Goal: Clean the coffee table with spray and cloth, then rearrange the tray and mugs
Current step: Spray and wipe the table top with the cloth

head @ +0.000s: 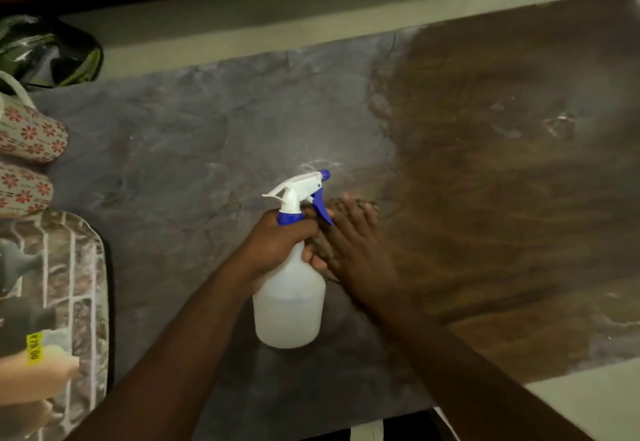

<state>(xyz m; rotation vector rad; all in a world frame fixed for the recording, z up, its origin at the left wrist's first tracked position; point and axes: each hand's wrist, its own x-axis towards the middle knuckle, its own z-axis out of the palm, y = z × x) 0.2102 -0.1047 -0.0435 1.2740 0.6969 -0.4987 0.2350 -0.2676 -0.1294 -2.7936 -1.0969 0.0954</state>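
Left hand (277,239) wrapped around the neck of the spray bottle (291,298), bottle upright, nozzle pointing right and away over the coffee table (194,135). Right hand (356,250) flat, fingers spread, pressing down on the cloth (332,212), which sits just right of the bottle, touching or nearly touching it; cloth is mostly hidden under the palm and blurred, probably mid-wipe. Next stroke looks to run rightward along the table's long axis, right hand is the nearer one for that. Tray (86,302) and two patterned mugs (31,135) sit well apart at the far left edge, closer to the left hand, not yet rearranged
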